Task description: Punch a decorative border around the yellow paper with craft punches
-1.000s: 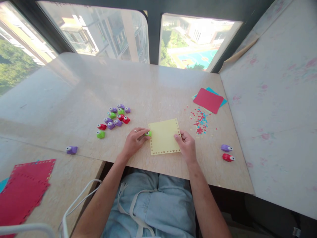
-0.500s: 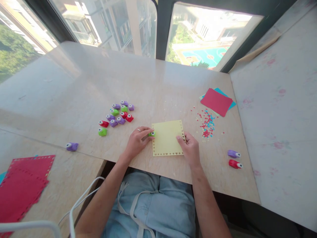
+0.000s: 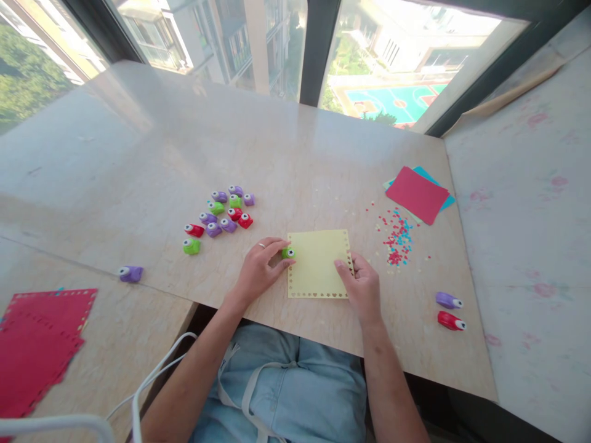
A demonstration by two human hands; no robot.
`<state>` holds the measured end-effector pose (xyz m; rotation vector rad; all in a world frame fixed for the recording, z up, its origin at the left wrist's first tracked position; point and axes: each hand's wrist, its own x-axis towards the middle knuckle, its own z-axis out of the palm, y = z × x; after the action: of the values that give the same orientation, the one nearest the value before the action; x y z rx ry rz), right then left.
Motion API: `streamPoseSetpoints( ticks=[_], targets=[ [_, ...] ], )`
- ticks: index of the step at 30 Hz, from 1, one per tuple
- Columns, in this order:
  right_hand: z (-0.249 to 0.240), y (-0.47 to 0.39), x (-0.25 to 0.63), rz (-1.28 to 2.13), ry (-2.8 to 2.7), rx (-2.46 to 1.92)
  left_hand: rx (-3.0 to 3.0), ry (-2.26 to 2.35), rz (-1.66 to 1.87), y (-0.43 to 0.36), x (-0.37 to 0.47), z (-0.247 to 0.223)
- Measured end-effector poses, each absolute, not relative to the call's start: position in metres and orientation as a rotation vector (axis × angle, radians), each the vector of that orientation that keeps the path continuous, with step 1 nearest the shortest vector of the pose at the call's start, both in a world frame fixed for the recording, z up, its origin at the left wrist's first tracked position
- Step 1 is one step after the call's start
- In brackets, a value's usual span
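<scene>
Between the thumb and fingers of my left hand [image 3: 262, 269] is a small green craft punch [image 3: 289, 253], set at the left edge of a yellow sheet of paper [image 3: 318, 264]. Small punched shapes run along the sheet's bottom, left and right edges. My right hand [image 3: 362, 283] pinches the sheet's right edge, thumb on top and fingers underneath. To the left lies a cluster of purple, green and red craft punches [image 3: 228, 225]. On the right, a purple punch [image 3: 447, 300] and a red punch [image 3: 451, 320] lie side by side.
Punched paper confetti [image 3: 399, 241] is scattered right of the sheet, below a stack of coloured paper [image 3: 417, 194]. At the left are red sheets with punched edges [image 3: 41, 344], a lone purple punch [image 3: 131, 274] and a white cable [image 3: 152, 375]. Windows border the table [image 3: 277, 160].
The view has shifted slightly. My left hand stays on the green punch at the sheet's left edge, and my right hand keeps its pinch on the right edge.
</scene>
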<state>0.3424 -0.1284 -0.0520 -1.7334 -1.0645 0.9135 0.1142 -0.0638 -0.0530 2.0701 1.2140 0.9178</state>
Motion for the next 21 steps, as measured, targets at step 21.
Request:
streamPoseSetpoints(
  ticks=[21],
  targets=[
    [-0.046, -0.142, 0.347, 1.063, -0.843, -1.723, 2.016, 1.234, 0.944, -0.064, 0.113, -0.046]
  ],
)
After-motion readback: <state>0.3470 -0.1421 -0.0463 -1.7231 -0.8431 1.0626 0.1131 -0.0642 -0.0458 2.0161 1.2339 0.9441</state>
